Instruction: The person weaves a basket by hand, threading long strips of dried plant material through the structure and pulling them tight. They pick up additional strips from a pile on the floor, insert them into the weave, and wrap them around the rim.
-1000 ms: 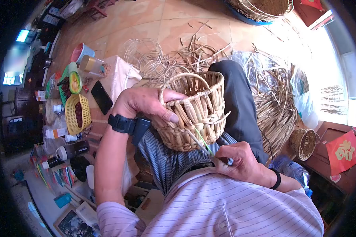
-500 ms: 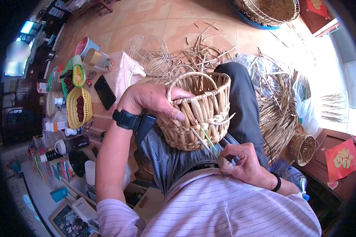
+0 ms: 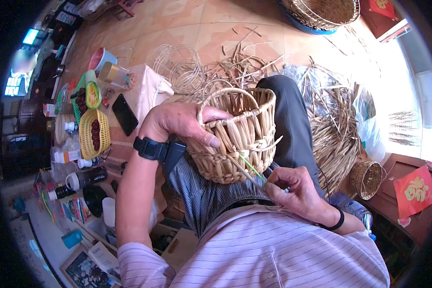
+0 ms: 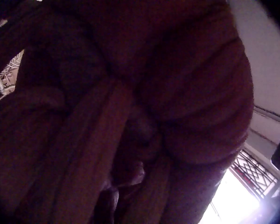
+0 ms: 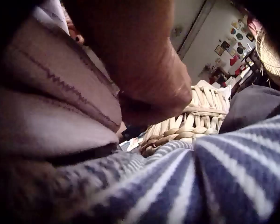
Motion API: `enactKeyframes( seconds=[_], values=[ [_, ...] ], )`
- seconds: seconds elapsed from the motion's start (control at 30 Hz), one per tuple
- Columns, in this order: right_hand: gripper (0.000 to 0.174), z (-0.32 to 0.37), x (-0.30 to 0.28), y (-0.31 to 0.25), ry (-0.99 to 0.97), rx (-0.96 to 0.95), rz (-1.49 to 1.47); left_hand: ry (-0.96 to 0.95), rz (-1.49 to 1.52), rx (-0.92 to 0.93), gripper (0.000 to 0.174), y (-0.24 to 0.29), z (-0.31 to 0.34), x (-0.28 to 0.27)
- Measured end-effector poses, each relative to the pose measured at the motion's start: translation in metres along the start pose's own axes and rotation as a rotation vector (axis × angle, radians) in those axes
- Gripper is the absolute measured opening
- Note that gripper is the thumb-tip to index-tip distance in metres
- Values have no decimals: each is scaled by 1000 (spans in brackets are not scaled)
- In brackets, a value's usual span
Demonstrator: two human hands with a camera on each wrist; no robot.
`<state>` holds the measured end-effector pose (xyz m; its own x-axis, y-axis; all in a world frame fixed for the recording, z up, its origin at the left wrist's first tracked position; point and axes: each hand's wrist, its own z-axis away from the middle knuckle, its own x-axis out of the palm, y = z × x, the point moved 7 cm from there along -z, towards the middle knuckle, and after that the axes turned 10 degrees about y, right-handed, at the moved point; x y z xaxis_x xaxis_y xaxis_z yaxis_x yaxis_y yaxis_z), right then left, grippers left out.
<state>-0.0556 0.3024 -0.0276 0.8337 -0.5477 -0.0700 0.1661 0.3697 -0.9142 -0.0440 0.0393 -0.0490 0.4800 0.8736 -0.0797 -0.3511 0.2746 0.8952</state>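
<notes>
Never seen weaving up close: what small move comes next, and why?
Probably pull the strand snug toward the body: the right hand pinches its end, it runs into the side of the basket, and the left hand grips the rim.

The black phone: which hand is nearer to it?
Left. The left hand grips the basket rim beside the phone; the right hand pinches strands farther away, below the basket.
</notes>
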Motion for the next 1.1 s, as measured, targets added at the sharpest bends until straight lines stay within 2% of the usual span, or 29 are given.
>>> enactKeyframes(
  seconds=[0.1,0.13,0.17,0.23,0.33,0.37,0.43,0.6,0.7,0.77,0.83,0.87,0.9,0.97,1.07,1.1],
  values=[
    [15,-10,-8,-11,-53,13,40,-58,56,-49,76,-2,-1,3],
    [12,-14,-15,-23,-41,82,-82,-67,76,-48,76,-3,-2,4],
    [12,-21,-27,-27,12,55,41,-74,98,-47,77,-3,-3,5],
    [15,-32,-34,-17,-8,130,29,-62,120,-70,78,-4,-3,7],
    [12,-21,-12,-36,-58,-201,220,-28,81,-73,75,-7,-2,5],
    [12,-17,-3,-38,-76,-234,325,-18,71,-71,73,-8,-1,5],
    [16,-16,10,-41,34,-413,438,-5,66,-56,71,-7,-3,3],
    [6,-39,36,-39,179,-601,658,-5,43,-55,73,-8,-3,8],
    [7,-52,-5,-60,173,-668,648,48,-71,2,72,6,1,10],
    [10,-67,-49,-96,377,-601,604,38,21,-2,66,10,3,18],
    [10,-106,-62,-102,376,-732,725,47,57,-8,62,17,2,25],
    [11,-122,-56,-88,211,-828,607,176,-205,121,57,29,5,22],
    [11,-153,-44,-56,-85,-616,721,144,-231,122,56,32,3,26],
    [19,-156,-36,-66,-323,-731,804,205,-308,38,50,39,5,29],
    [56,-198,-13,4,-1005,-550,472,388,-403,53,53,53,16,27],
    [56,-203,-6,12,-1090,-479,440,457,-419,-40,57,52,21,24]
  ],
)
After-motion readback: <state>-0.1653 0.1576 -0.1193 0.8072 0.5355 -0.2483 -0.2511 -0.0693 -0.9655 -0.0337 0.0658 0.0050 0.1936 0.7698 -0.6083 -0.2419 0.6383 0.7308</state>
